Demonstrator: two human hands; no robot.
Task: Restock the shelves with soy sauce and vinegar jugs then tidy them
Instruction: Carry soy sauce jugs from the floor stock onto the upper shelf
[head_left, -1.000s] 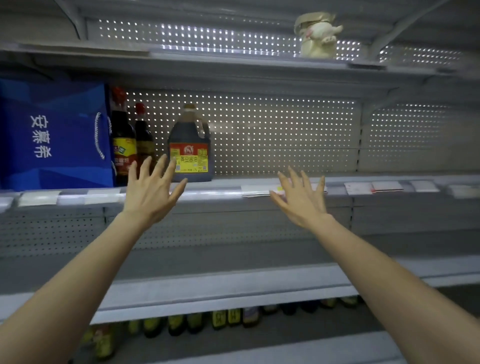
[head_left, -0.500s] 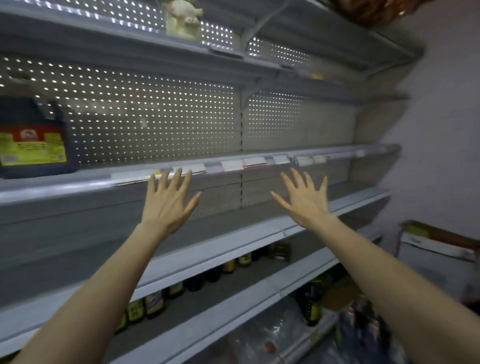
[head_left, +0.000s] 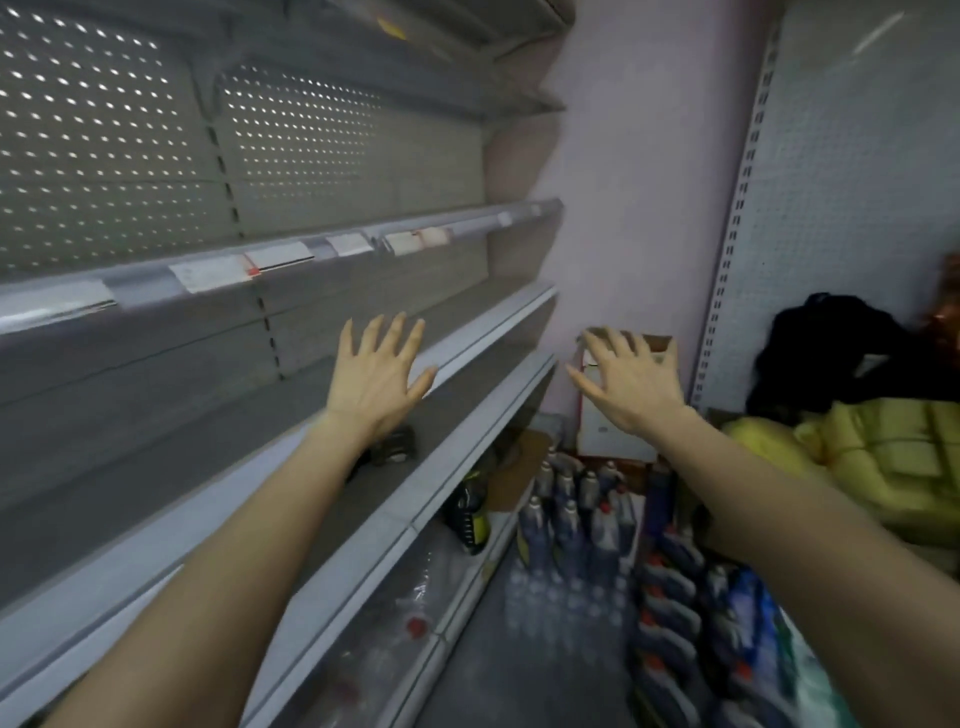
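Both arms reach forward in the air, holding nothing. My left hand (head_left: 376, 371) has its fingers spread in front of the grey shelves (head_left: 457, 343). My right hand (head_left: 631, 382) is also spread, in front of a white carton (head_left: 615, 441) by the pink wall. On the floor below stand several dark jugs and bottles with red caps (head_left: 582, 525), blurred. More dark jugs (head_left: 670, 613) run along the floor at the lower right. The shelves near my hands carry no jugs.
A price-label rail (head_left: 291, 260) fronts the upper shelf. A small dark object (head_left: 392, 447) lies on a lower shelf. At the right are a black bag (head_left: 841, 353) and a yellow bundle (head_left: 883, 457) against a perforated panel (head_left: 852, 182). Clear plastic wrap (head_left: 415, 597) lies low.
My view has swung right and down, away from the soy sauce jug on the shelf, toward the aisle end and the jugs on the floor. Both hands stay spread and empty.
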